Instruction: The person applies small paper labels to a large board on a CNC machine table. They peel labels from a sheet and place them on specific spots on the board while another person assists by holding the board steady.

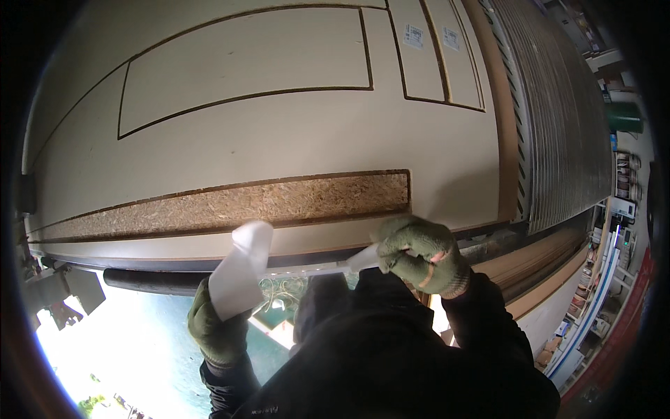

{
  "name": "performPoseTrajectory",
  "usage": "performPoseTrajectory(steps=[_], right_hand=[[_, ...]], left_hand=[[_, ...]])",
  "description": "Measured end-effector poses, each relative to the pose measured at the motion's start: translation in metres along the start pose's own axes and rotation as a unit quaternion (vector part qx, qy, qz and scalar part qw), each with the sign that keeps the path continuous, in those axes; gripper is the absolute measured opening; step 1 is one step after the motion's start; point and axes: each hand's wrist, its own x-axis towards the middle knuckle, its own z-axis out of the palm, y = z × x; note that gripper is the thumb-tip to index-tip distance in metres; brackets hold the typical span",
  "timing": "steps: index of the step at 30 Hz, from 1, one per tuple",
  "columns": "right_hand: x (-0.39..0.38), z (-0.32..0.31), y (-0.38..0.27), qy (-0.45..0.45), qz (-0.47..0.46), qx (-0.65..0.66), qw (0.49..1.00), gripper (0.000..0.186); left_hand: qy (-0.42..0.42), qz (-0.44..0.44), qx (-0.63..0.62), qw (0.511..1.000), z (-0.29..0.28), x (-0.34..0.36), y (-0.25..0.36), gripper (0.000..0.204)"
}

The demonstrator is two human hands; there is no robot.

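My left hand, in a green knitted glove, is closed around a white paper-like strip, blurred by motion, whose wide end stands up above the fingers. A thin translucent stretch of it seems to run across in front of my body toward my right hand. That hand, gloved in the same green, is closed with curled fingers on a pale end of the strip, close to the near edge of a large cut board. Both hands are just off or over this edge.
Cut grooves outline panels in the board, and a long opening bares rough chipboard. Two printed labels are stuck on narrow panels at far right. Beyond the board's right side lies a ribbed grey surface. A dark round bar runs along the near edge.
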Motion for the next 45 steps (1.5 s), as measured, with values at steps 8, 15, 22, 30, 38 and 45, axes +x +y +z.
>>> performPoseTrajectory(steps=[8,15,22,30,38,45], right_hand=[[0.035,0.003,0.004,-0.022,0.068,-0.05,0.996,0.044],[0.026,-0.005,0.009,-0.077,0.096,-0.08,0.989,0.076],[0.013,-0.003,0.005,0.107,0.132,0.061,0.984,0.032],[0.004,-0.017,0.041,0.188,0.186,0.129,0.956,0.012],[0.003,-0.006,0.04,0.197,0.206,0.113,0.952,0.016],[-0.017,0.014,0.018,0.161,0.17,0.108,0.966,0.013]], left_hand=[[-0.172,0.325,0.18,0.912,0.041,0.086,0.014,0.032],[-0.224,0.328,0.188,0.898,0.048,0.094,0.004,0.033],[-0.101,0.316,0.007,0.943,0.018,0.062,-0.012,0.052],[-0.077,0.174,-0.219,0.957,0.001,-0.009,-0.003,0.029],[-0.003,0.162,-0.194,0.968,0.009,-0.065,-0.018,0.028],[0.034,0.182,-0.224,0.957,0.022,-0.112,-0.014,0.028]])
